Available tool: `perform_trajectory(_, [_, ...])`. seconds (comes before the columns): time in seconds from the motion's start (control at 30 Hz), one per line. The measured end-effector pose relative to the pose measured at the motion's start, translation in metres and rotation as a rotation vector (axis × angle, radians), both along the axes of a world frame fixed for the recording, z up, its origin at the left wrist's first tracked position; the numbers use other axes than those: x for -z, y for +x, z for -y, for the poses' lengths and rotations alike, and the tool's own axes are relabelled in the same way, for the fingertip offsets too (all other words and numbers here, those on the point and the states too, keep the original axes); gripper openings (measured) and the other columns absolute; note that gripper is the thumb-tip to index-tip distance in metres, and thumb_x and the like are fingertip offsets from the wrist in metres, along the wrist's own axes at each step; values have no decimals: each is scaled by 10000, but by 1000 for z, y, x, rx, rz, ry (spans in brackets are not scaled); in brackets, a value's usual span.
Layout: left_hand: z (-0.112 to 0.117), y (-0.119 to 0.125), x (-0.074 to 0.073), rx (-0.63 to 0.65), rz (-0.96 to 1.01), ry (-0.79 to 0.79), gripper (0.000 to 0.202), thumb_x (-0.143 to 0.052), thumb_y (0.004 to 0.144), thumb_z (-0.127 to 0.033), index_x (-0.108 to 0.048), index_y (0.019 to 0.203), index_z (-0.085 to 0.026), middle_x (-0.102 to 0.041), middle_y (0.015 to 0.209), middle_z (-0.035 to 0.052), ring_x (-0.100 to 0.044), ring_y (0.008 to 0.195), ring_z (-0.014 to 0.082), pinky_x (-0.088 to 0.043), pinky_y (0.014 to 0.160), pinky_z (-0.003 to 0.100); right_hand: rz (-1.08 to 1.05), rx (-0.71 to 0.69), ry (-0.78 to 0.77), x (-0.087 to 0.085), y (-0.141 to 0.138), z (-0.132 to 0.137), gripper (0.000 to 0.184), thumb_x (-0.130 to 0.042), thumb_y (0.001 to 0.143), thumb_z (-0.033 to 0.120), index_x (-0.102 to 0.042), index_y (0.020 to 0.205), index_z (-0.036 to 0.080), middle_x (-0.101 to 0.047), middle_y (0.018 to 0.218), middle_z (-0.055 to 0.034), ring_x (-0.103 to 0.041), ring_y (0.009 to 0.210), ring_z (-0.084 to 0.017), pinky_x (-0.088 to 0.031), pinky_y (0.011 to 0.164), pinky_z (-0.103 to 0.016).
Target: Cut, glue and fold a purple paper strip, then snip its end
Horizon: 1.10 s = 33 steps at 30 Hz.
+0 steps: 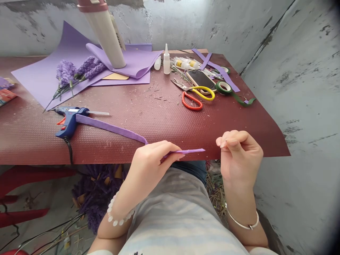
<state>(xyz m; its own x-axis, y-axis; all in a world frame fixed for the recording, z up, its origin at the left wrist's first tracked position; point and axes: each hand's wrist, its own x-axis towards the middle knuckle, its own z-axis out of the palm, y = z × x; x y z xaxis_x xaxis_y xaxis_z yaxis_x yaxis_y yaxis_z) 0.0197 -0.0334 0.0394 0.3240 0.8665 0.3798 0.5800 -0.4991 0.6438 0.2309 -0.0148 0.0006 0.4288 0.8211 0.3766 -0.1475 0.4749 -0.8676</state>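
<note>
Lilac foam strip is snaking across the maroon textured table mat from beside a blue hot glue gun to the near edge. There, the person's left hand is closed firmly on it, pinching it between thumb and fingers, with a narrow tapered tip sticking out toward the other hand. The right hand is hovering at the mat's edge just beside that tip, not touching it. Its thumb and fingertips are pressed together in a tight pinch, holding nothing that shows. A white bead bracelet is circling the left wrist and a silver bangle the right. Farther back, lavender foam flowers are lying on lilac foam sheets, and a white glue bottle is standing upright just beside them. Scissors with red and yellow handles are lying near a phone and a green tape roll. Below the table, dark purple flowers are bunching together.
</note>
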Motion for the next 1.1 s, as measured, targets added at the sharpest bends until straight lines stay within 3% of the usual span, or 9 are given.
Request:
perform_trajectory(0.13, [1,4,0,34,-39,58,82,-716,957,-185,-738,878,-177,-772,805,-13,-694,705,111,-487,666,205,129,-68,129,-4,-6,6,399,-650,1004,485,-773,703,254,-670,634,-18,-615,641,-173,-534,646,-337])
perform_trajectory(0.2, [1,6,0,22,-67,94,96,-693,976,-205,-739,896,-179,-767,804,-8,-687,699,113,-485,653,209,325,-172,132,-7,-8,10,209,-732,949,471,-831,974,289,-783,933,-56,-715,885,-230,-588,791,-389])
perform_trajectory(0.27, [1,6,1,11,-89,122,112,-676,990,-223,-739,906,-184,-758,793,-8,-674,682,110,-477,631,208,538,-281,106,-10,-10,14,266,-847,860,377,-815,1118,323,-789,1110,-52,-728,1016,-253,-605,881,-407])
perform_trajectory(0.53, [3,3,-2,71,-36,63,115,-713,966,-223,-728,860,-182,-770,784,-12,-677,667,107,-490,635,206,608,-225,139,-10,-10,12,125,-859,837,188,-823,836,308,-814,821,32,-718,707,-180,-598,968,-451])
perform_trajectory(0.63, [3,-1,-4,23,-2,12,102,-731,941,-159,-731,846,-194,-780,776,-28,-694,674,107,-496,649,202,390,-15,60,-12,3,6,94,-888,814,287,-805,770,285,-774,730,20,-698,682,-197,-615,832,-421])
perform_trajectory(0.7, [3,-1,-4,-17,11,5,108,-727,938,-138,-733,847,-195,-783,772,-27,-705,684,111,-498,652,203,219,130,20,-13,12,1,271,-828,874,418,-749,669,259,-644,542,39,-596,509,-162,-600,711,-389])
perform_trajectory(0.83, [2,3,-3,-10,-2,44,87,-722,954,-179,-743,869,-187,-790,804,-9,-715,708,120,-496,654,212,160,162,2,-12,13,1,662,-543,1023,601,-550,462,249,-369,351,73,-359,313,-103,-582,632,-382])
perform_trajectory(1.0, [2,6,-2,-9,-38,73,88,-705,971,-196,-747,893,-191,-795,828,-6,-715,721,119,-499,663,216,262,196,25,-11,-17,11,79,-711,975,306,-781,979,269,-828,875,-25,-806,836,-240,-644,887,-442])
perform_trajectory(1.1, [2,6,-2,3,-43,81,95,-693,980,-203,-746,901,-192,-791,818,-9,-713,712,119,-506,664,218,318,19,66,-12,-23,17,224,-690,982,276,-754,1192,314,-806,1224,-36,-783,1099,-259,-644,960,-439])
